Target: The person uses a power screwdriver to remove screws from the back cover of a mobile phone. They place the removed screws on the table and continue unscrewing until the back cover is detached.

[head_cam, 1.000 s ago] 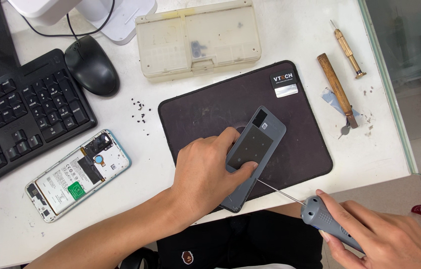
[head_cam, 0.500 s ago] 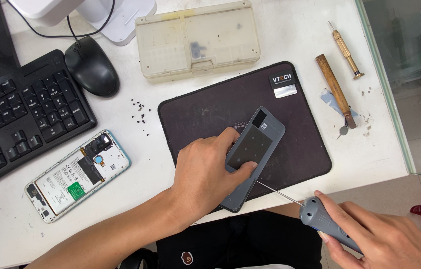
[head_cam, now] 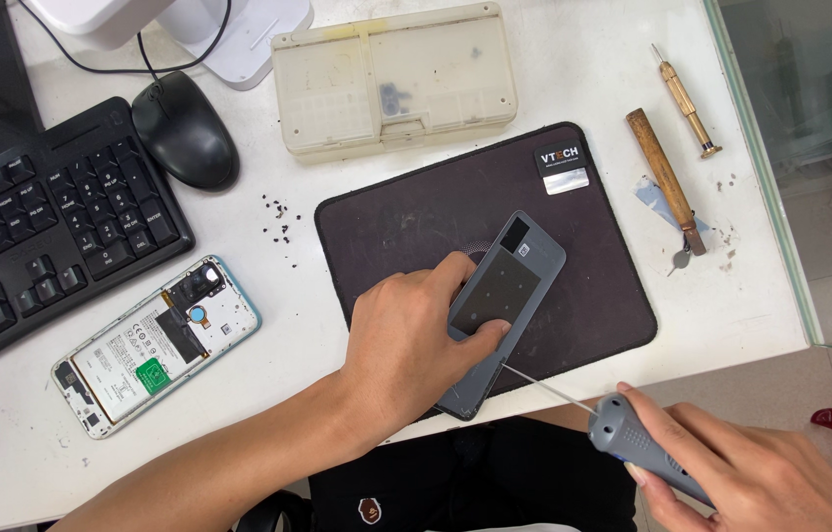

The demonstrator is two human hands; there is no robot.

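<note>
My left hand (head_cam: 406, 350) presses down on a grey phone back cover (head_cam: 514, 286) that lies on a dark work mat (head_cam: 416, 217). Its fingers wrap the cover's near edge. My right hand (head_cam: 761, 478) grips a grey-handled screwdriver (head_cam: 633, 443) off the table's front edge. The thin metal shaft points up-left, and its tip meets the cover's right edge just by my left fingers. An opened phone (head_cam: 155, 345) with its battery and boards showing lies to the left on the white table (head_cam: 268, 296).
A black keyboard (head_cam: 42, 227) and a black mouse (head_cam: 185, 128) sit at the far left. A beige plastic parts box (head_cam: 391, 79) stands behind the mat. Several tiny dark screws (head_cam: 278, 222) lie loose. Two wooden-handled tools (head_cam: 667, 177) rest at the right, near the glass edge.
</note>
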